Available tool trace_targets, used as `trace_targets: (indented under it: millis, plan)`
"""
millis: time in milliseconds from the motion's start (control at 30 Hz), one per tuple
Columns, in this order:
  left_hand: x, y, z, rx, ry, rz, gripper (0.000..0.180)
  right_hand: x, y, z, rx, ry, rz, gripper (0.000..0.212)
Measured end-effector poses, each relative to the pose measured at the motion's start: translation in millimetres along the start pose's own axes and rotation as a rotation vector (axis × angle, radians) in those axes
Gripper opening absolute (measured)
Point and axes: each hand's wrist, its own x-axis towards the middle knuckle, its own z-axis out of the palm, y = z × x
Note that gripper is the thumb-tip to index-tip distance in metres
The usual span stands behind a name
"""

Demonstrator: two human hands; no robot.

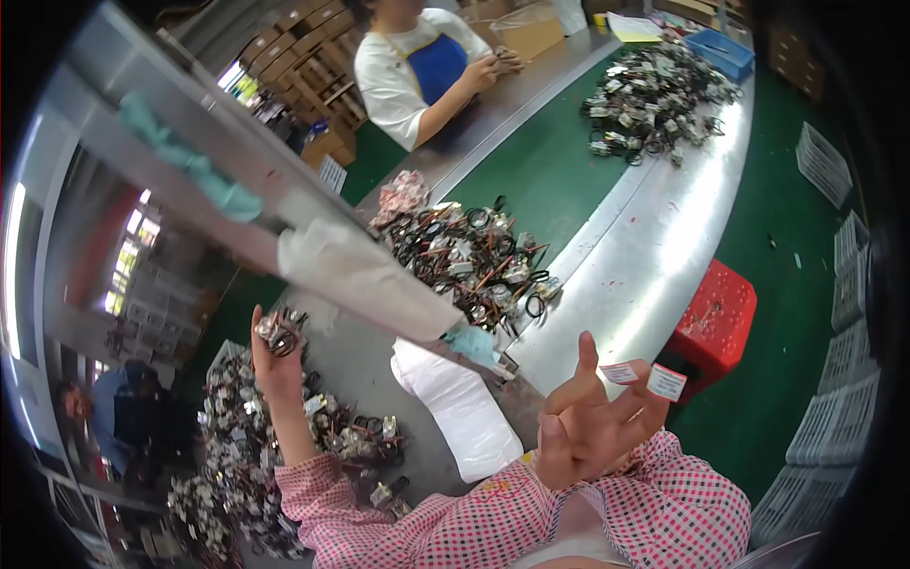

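Metal table [649,251]: one, before me. Right hand [602,422]: fingers loosely spread, nothing clasped. Left hand [277,370]: fingers closed on one wired part. Wired part [282,335]: raised near the table's left edge; probably light, hard-bodied, leads floppy; best held by its body. Labels [621,373] [667,382]: two, on right fingertips; thin, likely easily creased; take by edges.

Printed too small to read, on two small white rectangular labels with red edges [667,384], at the right hand [595,427].
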Motion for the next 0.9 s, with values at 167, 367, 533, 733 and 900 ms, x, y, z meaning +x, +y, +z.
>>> trace_targets:
  millis: [167, 367, 533, 733, 900]
  plan:
    - [-41, -1, 50, -0.266, 0.072, -0.036, 0.038, -3, -9, 7, 0.026, 0.016, -0.009, 0.091]
    - [-77, -7, 113, -0.577, 0.371, -0.357, 0.045, 2, -14, 3, 0.067, 0.058, -0.035, 0.088]
    - [-100, -14, 149, 0.156, 0.202, -0.184, 0.060, 9, -16, 0, 0.116, 0.065, 0.044, 0.085]
    - [-105, -17, 199, 0.363, -0.009, 0.014, 0.067, 27, -16, 4, 0.334, -0.034, 0.382, 0.079]
    - [-100, -39, 225, 0.259, -0.311, 0.027, 0.061, 43, -19, 13, 0.528, -0.134, 0.660, 0.066]
